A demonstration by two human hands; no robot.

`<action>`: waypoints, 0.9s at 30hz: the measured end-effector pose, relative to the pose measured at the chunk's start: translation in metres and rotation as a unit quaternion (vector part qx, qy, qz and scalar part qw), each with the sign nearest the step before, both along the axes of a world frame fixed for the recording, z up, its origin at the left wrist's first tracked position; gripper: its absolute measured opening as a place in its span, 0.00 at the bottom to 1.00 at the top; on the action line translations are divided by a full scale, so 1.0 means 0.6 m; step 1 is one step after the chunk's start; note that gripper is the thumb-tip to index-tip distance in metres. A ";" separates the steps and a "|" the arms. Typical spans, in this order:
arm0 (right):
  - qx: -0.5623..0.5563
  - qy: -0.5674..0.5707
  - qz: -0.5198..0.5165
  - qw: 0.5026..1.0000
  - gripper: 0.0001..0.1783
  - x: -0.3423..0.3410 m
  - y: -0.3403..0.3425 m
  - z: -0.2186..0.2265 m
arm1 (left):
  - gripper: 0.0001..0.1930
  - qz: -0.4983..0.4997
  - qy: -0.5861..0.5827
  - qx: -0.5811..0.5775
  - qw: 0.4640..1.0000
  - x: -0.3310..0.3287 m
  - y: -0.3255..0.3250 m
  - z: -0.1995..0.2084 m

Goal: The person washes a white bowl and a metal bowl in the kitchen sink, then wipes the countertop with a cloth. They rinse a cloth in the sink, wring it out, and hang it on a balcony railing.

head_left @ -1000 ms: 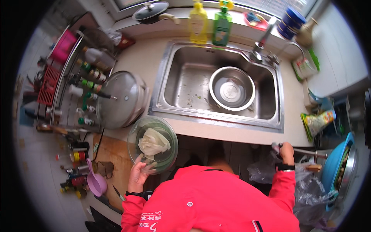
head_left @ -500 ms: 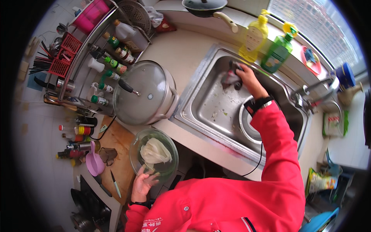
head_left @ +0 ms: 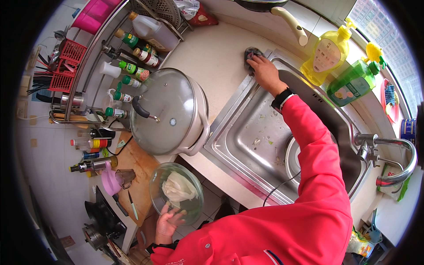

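Observation:
My right hand presses a dark, bunched-up rag onto the countertop at the far left corner of the steel sink. Its fingers are closed over the rag and partly hide it. At the lower left, my left hand grips the near rim of a clear glass bowl, its fingers seen through the glass. A pale, whitish, crumpled lump, like a cloth or wrapper, lies inside the bowl. Small scraps of food lie on the sink bottom.
A big lidded pot stands left of the sink. Yellow and green bottles line the window side by the faucet. A knife lies on the wooden board. A white round vessel sits in the sink.
My right hand has moved the rag from inside the sink up and left onto the countertop beside it. My left hand stays at the bowl. The whole view has shifted slightly.

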State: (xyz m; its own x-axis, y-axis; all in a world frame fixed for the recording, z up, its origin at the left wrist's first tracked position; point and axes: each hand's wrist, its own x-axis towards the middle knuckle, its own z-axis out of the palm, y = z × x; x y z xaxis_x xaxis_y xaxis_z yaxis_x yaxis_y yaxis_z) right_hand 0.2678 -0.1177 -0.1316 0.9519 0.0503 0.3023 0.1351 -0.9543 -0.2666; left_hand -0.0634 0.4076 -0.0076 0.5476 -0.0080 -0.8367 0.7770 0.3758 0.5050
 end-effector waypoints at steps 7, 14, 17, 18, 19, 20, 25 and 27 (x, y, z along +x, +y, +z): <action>-0.013 -0.052 0.177 0.983 0.23 -0.072 0.140 0.009 | 0.37 0.005 -0.008 0.002 1.000 0.007 0.002 -0.005; -0.023 -0.048 0.039 0.998 0.20 0.051 -0.029 -0.014 | 0.36 0.020 -0.018 0.001 1.000 0.006 0.013 -0.004; 0.062 -0.110 -0.118 0.985 0.20 0.105 -0.045 -0.037 | 0.36 0.007 -0.026 0.001 1.000 -0.001 0.018 -0.002; 0.072 -0.104 -0.188 0.974 0.19 0.122 -0.033 -0.045 | 0.36 0.008 -0.022 0.006 1.000 -0.003 0.019 -0.003; 0.056 -0.127 -0.148 0.979 0.19 0.142 -0.019 -0.048 | 0.36 0.009 -0.018 0.010 1.000 -0.005 0.021 -0.003; 0.056 -0.095 -0.125 0.986 0.19 0.159 0.001 -0.052 | 0.36 0.010 -0.012 0.012 1.000 -0.008 0.022 -0.003; 0.100 -0.064 0.232 0.965 0.20 0.141 0.147 -0.037 | 0.35 0.037 0.006 0.028 0.999 -0.020 0.025 -0.005; 0.111 -0.054 0.299 0.946 0.20 0.074 0.167 -0.022 | 0.36 0.040 0.003 0.028 0.999 -0.027 0.026 -0.001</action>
State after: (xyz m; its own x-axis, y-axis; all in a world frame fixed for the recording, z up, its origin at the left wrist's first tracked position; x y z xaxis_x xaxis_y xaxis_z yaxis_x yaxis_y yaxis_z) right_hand 0.3124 -0.0176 -0.1446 0.7360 0.4936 0.4633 0.6713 -0.6207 -0.4050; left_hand -0.0796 0.4229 -0.0082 0.5394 0.0834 -0.8379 0.7484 0.4085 0.5225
